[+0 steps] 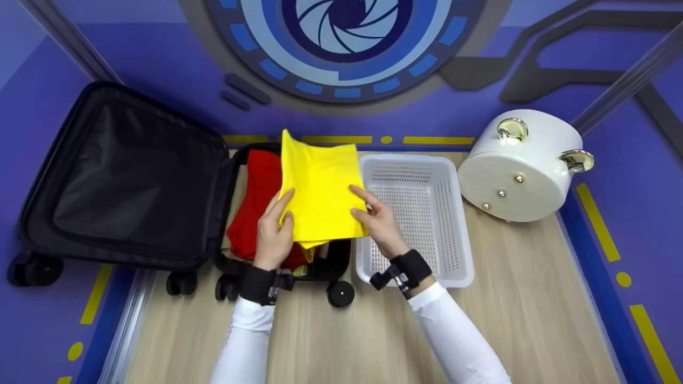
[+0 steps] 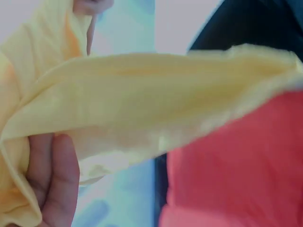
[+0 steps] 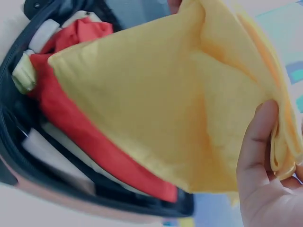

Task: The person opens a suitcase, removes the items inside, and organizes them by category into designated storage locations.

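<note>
Both hands hold a folded yellow cloth (image 1: 323, 192) up over the right half of an open black suitcase (image 1: 341, 261). My left hand (image 1: 275, 234) grips its left edge, thumb on the near face. On the opposite edge, my right hand (image 1: 379, 221) pinches the fabric; the right wrist view shows the thumb (image 3: 260, 142) pressed against several folded layers. Beneath the yellow cloth, a folded red cloth (image 1: 256, 208) lies in the suitcase on top of beige fabric (image 1: 237, 213). The yellow cloth covers much of the suitcase's contents in the head view.
The suitcase lid (image 1: 133, 181) leans open at the left. Right of the suitcase stands a white perforated basket (image 1: 464, 240). A white drum-shaped container (image 1: 517, 181) with gold handles and studs lies tipped at the back right. Suitcase wheels (image 1: 340, 294) stick out toward the front.
</note>
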The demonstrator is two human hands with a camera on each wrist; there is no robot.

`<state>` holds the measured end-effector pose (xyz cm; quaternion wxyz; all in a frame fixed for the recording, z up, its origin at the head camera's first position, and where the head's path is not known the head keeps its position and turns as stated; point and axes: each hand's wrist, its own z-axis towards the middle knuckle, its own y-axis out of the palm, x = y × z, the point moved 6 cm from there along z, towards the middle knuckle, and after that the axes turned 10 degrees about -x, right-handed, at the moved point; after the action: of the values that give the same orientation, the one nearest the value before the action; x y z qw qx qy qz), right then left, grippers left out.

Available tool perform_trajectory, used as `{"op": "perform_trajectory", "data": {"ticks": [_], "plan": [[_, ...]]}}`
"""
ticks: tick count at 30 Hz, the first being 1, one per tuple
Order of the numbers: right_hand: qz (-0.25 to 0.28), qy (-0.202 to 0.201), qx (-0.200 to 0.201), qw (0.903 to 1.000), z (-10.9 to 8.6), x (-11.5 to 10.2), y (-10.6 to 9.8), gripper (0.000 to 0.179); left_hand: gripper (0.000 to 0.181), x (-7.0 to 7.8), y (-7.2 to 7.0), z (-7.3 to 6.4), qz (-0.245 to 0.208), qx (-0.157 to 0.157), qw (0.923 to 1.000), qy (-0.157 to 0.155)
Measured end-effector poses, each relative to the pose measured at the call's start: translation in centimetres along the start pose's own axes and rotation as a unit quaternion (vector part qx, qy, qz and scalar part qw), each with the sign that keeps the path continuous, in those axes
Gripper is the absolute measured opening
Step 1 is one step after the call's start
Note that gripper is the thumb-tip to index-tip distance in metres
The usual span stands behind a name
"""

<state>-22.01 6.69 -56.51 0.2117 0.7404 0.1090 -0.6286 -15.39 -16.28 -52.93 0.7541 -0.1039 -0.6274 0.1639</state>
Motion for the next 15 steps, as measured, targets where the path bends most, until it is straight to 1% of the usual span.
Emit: {"op": "perform_trajectory", "data": {"ticks": [2,4,8,10,12,13,15], "plan": [[0.008,-0.02,0.008,0.9997,-1.1,-0.8,-1.1,0.06,0.051,1.5,1.1,0.4,-0.008,-0.008,0.9996,0.028],[0.021,-0.039,0.019,0.9989,-2.3,-1.5,-2.4,0.061,0.051,3.0,2.4,0.9,-0.009,-0.02,0.9986,0.049],[0.03,-0.072,0.065,0.9948,-4.9,-2.5,-5.6,0.062,0.051,5.4,5.5,2.1,-0.005,-0.056,0.9949,0.083],[0.029,-0.091,0.093,0.9911,-6.2,-2.8,-7.3,0.062,0.051,6.1,7.4,2.8,-0.006,-0.079,0.9922,0.097],[0.022,-0.108,0.121,0.9865,-7.3,-3.0,-8.9,0.061,0.051,6.3,9.2,3.4,-0.013,-0.105,0.9887,0.106],[0.018,-0.117,0.136,0.9836,-7.8,-3.1,-9.9,0.06,0.051,6.3,10.3,3.6,-0.021,-0.121,0.9866,0.107],[0.009,-0.129,0.164,0.978,-8.9,-3.1,-11.7,0.058,0.054,6.0,12.4,3.9,-0.032,-0.158,0.982,0.099]]}}
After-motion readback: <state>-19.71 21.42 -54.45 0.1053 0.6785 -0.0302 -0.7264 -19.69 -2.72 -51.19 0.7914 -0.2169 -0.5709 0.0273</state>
